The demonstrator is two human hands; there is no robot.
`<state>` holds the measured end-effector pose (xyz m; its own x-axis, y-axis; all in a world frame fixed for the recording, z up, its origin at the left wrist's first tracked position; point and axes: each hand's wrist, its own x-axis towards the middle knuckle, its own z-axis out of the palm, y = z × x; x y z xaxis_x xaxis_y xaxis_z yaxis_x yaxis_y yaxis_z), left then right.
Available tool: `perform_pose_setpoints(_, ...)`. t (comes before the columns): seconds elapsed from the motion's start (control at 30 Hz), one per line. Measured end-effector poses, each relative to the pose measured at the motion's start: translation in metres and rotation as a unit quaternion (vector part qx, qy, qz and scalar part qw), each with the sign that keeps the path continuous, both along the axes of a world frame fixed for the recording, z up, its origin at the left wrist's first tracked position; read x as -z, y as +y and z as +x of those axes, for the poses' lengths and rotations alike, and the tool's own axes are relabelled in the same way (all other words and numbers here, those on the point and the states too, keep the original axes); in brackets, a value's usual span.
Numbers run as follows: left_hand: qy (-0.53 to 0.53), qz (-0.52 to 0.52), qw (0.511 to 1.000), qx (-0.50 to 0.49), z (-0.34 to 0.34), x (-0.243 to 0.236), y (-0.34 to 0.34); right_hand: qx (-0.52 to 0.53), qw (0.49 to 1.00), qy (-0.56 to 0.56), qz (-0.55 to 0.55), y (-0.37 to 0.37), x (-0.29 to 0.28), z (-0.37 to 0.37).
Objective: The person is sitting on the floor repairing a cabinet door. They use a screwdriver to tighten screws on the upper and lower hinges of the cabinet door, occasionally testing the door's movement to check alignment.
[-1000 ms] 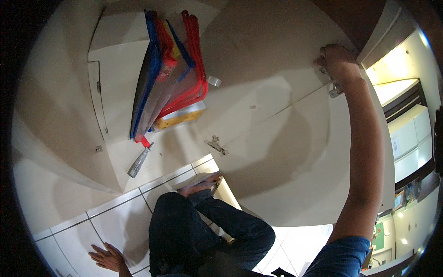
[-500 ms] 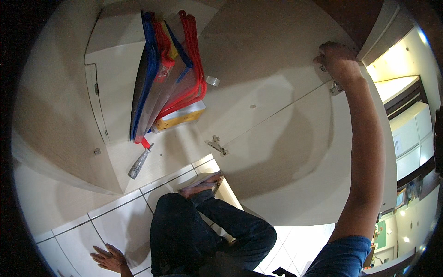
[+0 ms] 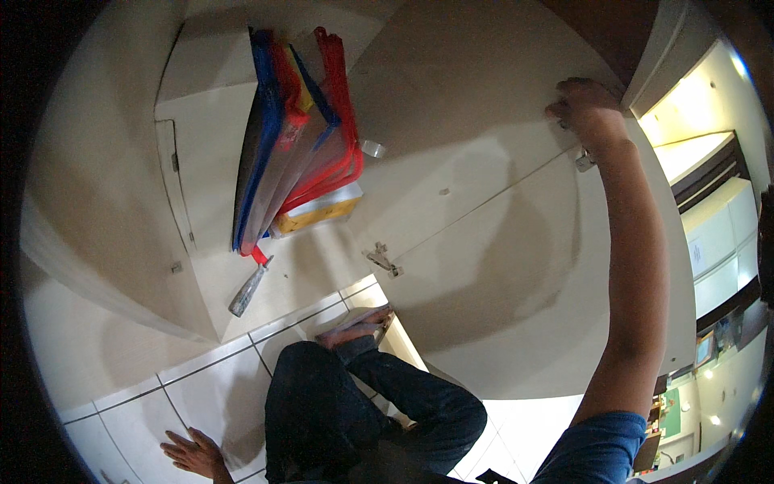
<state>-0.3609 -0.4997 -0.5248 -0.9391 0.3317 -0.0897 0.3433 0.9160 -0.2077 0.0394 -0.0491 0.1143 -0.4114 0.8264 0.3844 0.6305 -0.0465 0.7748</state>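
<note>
Pale cabinet door (image 3: 516, 323) stands open, metal hinges (image 3: 584, 162) along its edge

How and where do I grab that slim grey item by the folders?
Probably pinch the slim grey item by its near half, coming from your side with your left hand: that end points toward you, clear of the folders.

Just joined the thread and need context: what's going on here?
The person's right hand is raised beside a metal hinge on the open cabinet door, fingers bent; whether they hold anything is hidden. The left hand is spread over the floor tiles, holding nothing. Red- and blue-edged folders and a yellow-and-white box are on the cabinet floor, with a grey-handled tool lying near its front edge.
</note>
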Motion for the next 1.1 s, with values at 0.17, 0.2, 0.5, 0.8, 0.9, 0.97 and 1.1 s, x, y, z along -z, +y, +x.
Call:
perform_pose_setpoints(0.17,-0.011,-0.003,1.0,-0.017,0.002,-0.002,0.003,-0.054,0.998,-0.019,0.006,-0.001,0.006,0.009)
perform_pose_setpoints(0.2,-0.004,-0.003,1.0,-0.017,-0.003,0.014,-0.001,-0.066,0.997,-0.038,0.002,0.001,0.004,0.018)
perform_pose_setpoints(0.5,-0.429,0.578,0.563,0.406,0.165,-0.186,0.213,-0.203,0.97,0.132,0.0,-0.042,-0.012,0.017)
perform_pose_setpoints(0.8,-0.31,0.752,0.227,0.535,0.349,-0.458,0.453,-0.169,0.973,0.158,0.007,-0.097,-0.025,0.031)
perform_pose_setpoints(0.9,-0.308,0.766,0.243,0.509,0.385,-0.5,0.484,-0.168,0.98,0.102,0.026,-0.1,-0.029,0.043)
perform_pose_setpoints(0.97,-0.322,0.771,0.234,0.498,0.393,-0.514,0.493,-0.191,0.976,0.099,0.038,-0.098,-0.036,0.054)
perform_pose_setpoints(1.1,-0.344,0.735,0.285,0.51,0.393,-0.509,0.491,-0.162,0.982,0.05,0.086,-0.099,-0.036,0.061)
